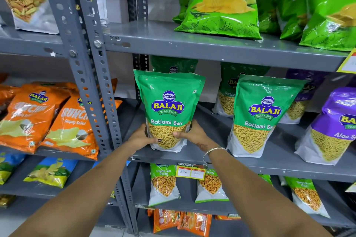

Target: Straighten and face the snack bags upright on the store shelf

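A green Ratlami Sev bag (168,102) stands upright at the left end of the middle grey shelf (250,167), its front facing me. My left hand (141,136) grips its lower left side and my right hand (190,132) grips its lower right side, thumbs across the clear window. A second Ratlami Sev bag (262,115) stands upright to the right, untouched. More green bags stand behind both. A purple Aloo Sev bag (335,125) leans at the far right.
Green Crunchem chip bags (221,5) lie back on the upper shelf. Orange Simply Salted bags (44,117) fill the left bay beyond the perforated steel upright (90,75). Chana Jor Garam bags (163,183) and a price tag (190,172) sit below.
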Action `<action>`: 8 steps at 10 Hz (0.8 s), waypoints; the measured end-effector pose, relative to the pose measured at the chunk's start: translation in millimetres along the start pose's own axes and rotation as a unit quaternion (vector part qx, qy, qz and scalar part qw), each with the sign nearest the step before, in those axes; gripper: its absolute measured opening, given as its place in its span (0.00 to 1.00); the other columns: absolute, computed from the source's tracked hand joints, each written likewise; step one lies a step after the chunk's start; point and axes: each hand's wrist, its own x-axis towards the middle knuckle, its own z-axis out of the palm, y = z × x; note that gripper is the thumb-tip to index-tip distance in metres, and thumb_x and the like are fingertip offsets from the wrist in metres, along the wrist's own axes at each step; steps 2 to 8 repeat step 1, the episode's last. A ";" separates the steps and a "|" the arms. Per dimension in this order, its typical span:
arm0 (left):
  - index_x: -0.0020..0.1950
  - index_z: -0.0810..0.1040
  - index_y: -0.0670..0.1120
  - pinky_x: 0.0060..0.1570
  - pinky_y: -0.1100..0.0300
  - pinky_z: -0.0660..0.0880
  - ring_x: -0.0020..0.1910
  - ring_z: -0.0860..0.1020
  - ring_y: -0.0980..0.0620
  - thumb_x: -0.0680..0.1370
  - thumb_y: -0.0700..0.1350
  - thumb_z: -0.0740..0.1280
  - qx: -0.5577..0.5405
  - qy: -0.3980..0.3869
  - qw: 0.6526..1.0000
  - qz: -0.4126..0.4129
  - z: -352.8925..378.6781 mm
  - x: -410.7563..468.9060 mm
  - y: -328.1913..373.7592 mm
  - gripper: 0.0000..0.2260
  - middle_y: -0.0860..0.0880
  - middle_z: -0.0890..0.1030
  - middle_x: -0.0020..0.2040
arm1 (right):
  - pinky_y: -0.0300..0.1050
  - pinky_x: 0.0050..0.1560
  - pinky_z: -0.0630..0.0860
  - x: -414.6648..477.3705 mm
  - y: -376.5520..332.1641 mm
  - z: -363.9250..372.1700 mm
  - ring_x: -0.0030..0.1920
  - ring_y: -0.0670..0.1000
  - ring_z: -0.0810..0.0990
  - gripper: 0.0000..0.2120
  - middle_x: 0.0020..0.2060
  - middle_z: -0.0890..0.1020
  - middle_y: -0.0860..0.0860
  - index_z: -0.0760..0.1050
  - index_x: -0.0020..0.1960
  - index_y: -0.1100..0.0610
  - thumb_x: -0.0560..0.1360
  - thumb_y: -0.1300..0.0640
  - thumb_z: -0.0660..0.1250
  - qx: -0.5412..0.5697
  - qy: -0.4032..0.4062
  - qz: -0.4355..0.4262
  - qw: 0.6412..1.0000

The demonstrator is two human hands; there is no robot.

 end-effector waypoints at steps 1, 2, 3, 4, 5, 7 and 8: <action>0.75 0.52 0.42 0.69 0.51 0.63 0.72 0.64 0.44 0.69 0.42 0.74 -0.004 0.042 0.999 -0.005 0.0 -8.2 2.5 0.42 0.43 0.64 0.74 | 0.54 0.71 0.65 -6.5 1.2 -5.9 0.72 0.57 0.64 0.46 0.72 0.66 0.55 0.55 0.72 0.59 0.63 0.49 0.76 -0.026 0.051 -0.025 0.998; 0.75 0.52 0.42 0.69 0.51 0.63 0.72 0.64 0.44 0.69 0.42 0.74 -0.004 0.042 0.999 -0.005 0.0 -8.2 2.5 0.42 0.43 0.64 0.74 | 0.54 0.71 0.65 -6.5 1.2 -5.9 0.72 0.57 0.64 0.46 0.72 0.66 0.55 0.55 0.72 0.59 0.63 0.49 0.76 -0.026 0.051 -0.025 0.998; 0.75 0.52 0.42 0.69 0.51 0.63 0.72 0.64 0.44 0.69 0.42 0.74 -0.004 0.042 0.999 -0.005 0.0 -8.2 2.5 0.42 0.43 0.64 0.74 | 0.54 0.71 0.65 -6.5 1.2 -5.9 0.72 0.57 0.64 0.46 0.72 0.66 0.55 0.55 0.72 0.59 0.63 0.49 0.76 -0.026 0.051 -0.025 0.998; 0.75 0.52 0.42 0.69 0.51 0.63 0.72 0.64 0.44 0.69 0.42 0.74 -0.004 0.042 0.999 -0.005 0.0 -8.2 2.5 0.42 0.43 0.64 0.74 | 0.54 0.71 0.65 -6.5 1.2 -5.9 0.72 0.57 0.64 0.46 0.72 0.66 0.55 0.55 0.72 0.59 0.63 0.49 0.76 -0.026 0.051 -0.025 0.998; 0.75 0.52 0.42 0.69 0.51 0.63 0.72 0.64 0.44 0.69 0.42 0.74 -0.004 0.042 0.999 -0.005 0.0 -8.2 2.5 0.42 0.43 0.64 0.74 | 0.54 0.71 0.65 -6.5 1.2 -5.9 0.72 0.57 0.64 0.46 0.72 0.66 0.55 0.55 0.72 0.59 0.63 0.49 0.76 -0.026 0.051 -0.025 0.998; 0.75 0.52 0.42 0.69 0.51 0.63 0.72 0.64 0.44 0.69 0.42 0.74 -0.004 0.042 0.999 -0.005 0.0 -8.2 2.5 0.42 0.43 0.64 0.74 | 0.54 0.71 0.65 -6.5 1.2 -5.9 0.72 0.57 0.64 0.46 0.72 0.66 0.55 0.55 0.72 0.59 0.63 0.49 0.76 -0.026 0.051 -0.025 0.998; 0.75 0.52 0.42 0.69 0.51 0.63 0.72 0.64 0.44 0.69 0.42 0.74 -0.004 0.042 0.999 -0.005 0.0 -8.2 2.5 0.42 0.43 0.64 0.74 | 0.54 0.71 0.65 -6.5 1.2 -5.9 0.72 0.57 0.64 0.46 0.72 0.66 0.55 0.55 0.72 0.59 0.63 0.49 0.76 -0.026 0.051 -0.025 0.998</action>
